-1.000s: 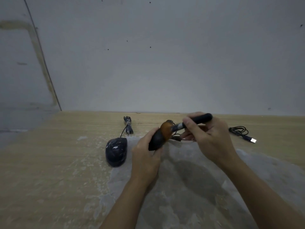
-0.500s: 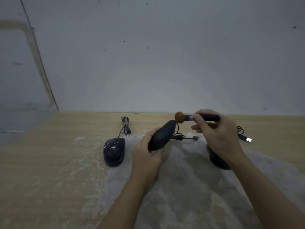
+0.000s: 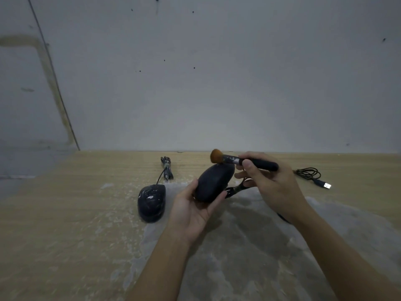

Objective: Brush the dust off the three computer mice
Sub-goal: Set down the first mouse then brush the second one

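Above the dusty table [image 3: 65,213], the left hand [image 3: 193,211] grips the lifted mouse [image 3: 213,183]; the right hand [image 3: 271,183], pinching the brush [image 3: 238,159], has returned its bristles to the mouse's far end, so brushing continues.

The mouse [image 3: 213,183] in the left hand [image 3: 193,210] looks like smooth matt black plastic. The mouse [image 3: 152,203] just left of that hand is glossier, flecked with pale dust. The brush [image 3: 240,160] in the right hand [image 3: 275,187] has soft rust-brown bristles, a shiny metal ferrule and a matt black handle. The desk [image 3: 65,213] is pale wood grain, powdery and rough under the hands.
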A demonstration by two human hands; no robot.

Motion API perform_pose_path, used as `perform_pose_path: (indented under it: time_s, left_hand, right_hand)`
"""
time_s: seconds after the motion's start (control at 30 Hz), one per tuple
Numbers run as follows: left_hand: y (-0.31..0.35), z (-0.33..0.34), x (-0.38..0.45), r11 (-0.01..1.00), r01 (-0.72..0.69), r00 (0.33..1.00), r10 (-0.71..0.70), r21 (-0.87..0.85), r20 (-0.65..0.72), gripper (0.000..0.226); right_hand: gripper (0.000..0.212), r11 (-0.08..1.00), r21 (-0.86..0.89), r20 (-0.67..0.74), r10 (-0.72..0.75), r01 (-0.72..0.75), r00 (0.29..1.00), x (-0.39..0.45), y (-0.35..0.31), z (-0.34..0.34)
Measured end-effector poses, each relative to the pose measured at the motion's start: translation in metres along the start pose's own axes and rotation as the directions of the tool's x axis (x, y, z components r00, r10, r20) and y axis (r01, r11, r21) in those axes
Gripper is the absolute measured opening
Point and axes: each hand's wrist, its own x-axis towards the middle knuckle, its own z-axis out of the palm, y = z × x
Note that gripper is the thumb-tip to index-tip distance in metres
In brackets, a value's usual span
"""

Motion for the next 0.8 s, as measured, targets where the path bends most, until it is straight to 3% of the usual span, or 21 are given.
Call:
perform_pose_path:
  time_s: [0.17, 0.23, 0.37, 0.47, 0.63, 0.8]
  left_hand:
    - [0.0, -0.006, 0.003, 0.997, 0.007, 1.0, -0.009, -0.073, -0.021, 0.029]
    - [0.0, -0.009, 0.005, 0.996, -0.004, 1.0, 0.002, -0.089, -0.021, 0.031]
    - [0.001, -0.01, 0.009, 0.997, -0.048, 0.998, 0.045, -0.056, -0.043, 0.029]
    - [0.002, -0.01, 0.011, 0.998, -0.063, 0.996, 0.062, -0.009, -0.067, 0.033]
    - [-0.002, -0.015, 0.014, 0.999, -0.035, 0.996, 0.037, 0.026, -0.081, 0.038]
    - [-0.005, -0.006, 0.011, 0.991, -0.061, 0.998, 0.064, 0.118, -0.019, 0.03]
  right_hand:
    - [0.013, 0.999, 0.019, -0.176, -0.024, 0.027, 0.984, -0.006, -0.005, -0.004]
    - [0.013, 0.998, -0.026, -0.172, -0.052, 0.049, 0.984, -0.013, -0.003, -0.002]
    - [0.008, 0.99, -0.102, 0.054, -0.089, 0.095, 0.995, -0.032, 0.004, 0.005]
    - [0.009, 0.992, -0.087, 0.126, -0.082, 0.093, 0.989, -0.031, 0.001, 0.002]
    - [0.014, 0.934, -0.264, 0.376, -0.132, 0.243, 0.917, -0.027, -0.008, 0.007]
    - [0.006, 0.985, -0.094, -0.029, -0.145, 0.142, 0.989, -0.007, -0.015, 0.003]
